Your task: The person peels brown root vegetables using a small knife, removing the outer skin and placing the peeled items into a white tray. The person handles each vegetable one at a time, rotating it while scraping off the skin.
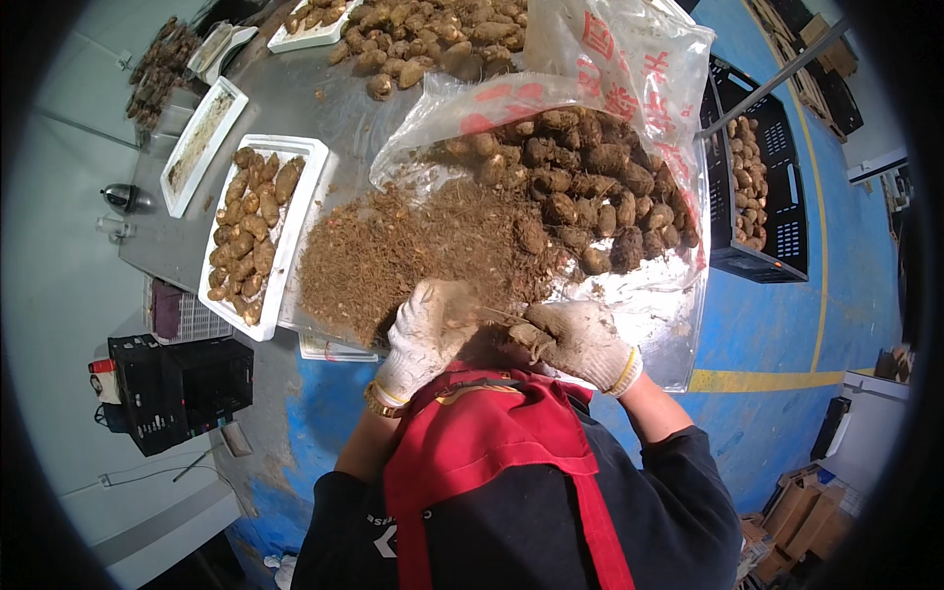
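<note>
My left hand (428,328), in a soiled white knit glove, is at the table's near edge beside a heap of brown root fibres and peelings (398,254). Its fingers are curled and partly blurred. My right hand (582,343), in a dirtier matching glove, is curled a short way to the right. A thin pale strand or edge (501,316) spans the gap between them; what either hand holds is not clear. Beyond my right hand, small hairy taro corms (582,177) spill from a clear plastic sack (627,66) with red print.
On the metal table (324,110), a white foam tray (313,166) of taro stands left, near another dirt-stained foam tray (203,144). More taro (442,37) is piled at the back. A black crate (785,184) containing taro stands right; black crates (177,391) are at lower left.
</note>
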Motion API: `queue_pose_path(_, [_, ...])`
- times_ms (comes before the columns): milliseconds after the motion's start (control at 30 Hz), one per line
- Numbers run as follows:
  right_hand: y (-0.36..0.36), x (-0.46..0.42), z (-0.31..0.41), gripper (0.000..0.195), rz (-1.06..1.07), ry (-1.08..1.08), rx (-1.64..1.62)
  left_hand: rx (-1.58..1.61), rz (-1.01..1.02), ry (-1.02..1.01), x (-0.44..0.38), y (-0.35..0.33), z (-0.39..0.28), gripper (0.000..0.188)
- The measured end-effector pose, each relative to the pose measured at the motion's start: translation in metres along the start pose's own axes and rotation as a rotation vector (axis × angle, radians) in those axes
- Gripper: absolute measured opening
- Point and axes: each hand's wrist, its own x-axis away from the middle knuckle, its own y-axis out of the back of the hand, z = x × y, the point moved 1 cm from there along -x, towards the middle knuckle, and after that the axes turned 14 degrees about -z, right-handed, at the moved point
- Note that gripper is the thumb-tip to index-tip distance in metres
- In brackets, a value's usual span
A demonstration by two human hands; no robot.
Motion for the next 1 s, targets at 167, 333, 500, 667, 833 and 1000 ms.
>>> queue_pose_path(167, [-0.012, -0.002, -0.019, 0.037, -0.085, -0.150, -0.027, -0.138, -0.077, -0.094, 0.025, -0.007, 0.016, 0.050])
queue_pose_path(333, [0.008, 0.003, -0.006, 0.032, -0.012, -0.162, -0.071, -0.124, -0.043, -0.035, 0.019, -0.006, 0.009, 0.051])
queue_pose_path(500, [0.004, 0.007, 0.003, 0.029, -0.007, 0.016, -0.080, 0.017, 0.002, -0.008, 0.005, 0.000, 0.000, 0.051])
queue_pose_path(667, [-0.003, 0.003, -0.007, 0.030, -0.004, -0.021, 0.025, -0.065, -0.018, -0.034, 0.007, -0.002, -0.003, 0.052])
queue_pose_path(833, [0.015, 0.003, 0.005, 0.030, -0.001, -0.079, -0.064, -0.087, -0.028, -0.036, 0.012, -0.004, 0.001, 0.053])
queue_pose_path(1000, [0.008, 0.004, 0.005, 0.028, 0.081, -0.040, 0.018, -0.073, -0.044, -0.050, 0.007, -0.004, 0.000, 0.055])
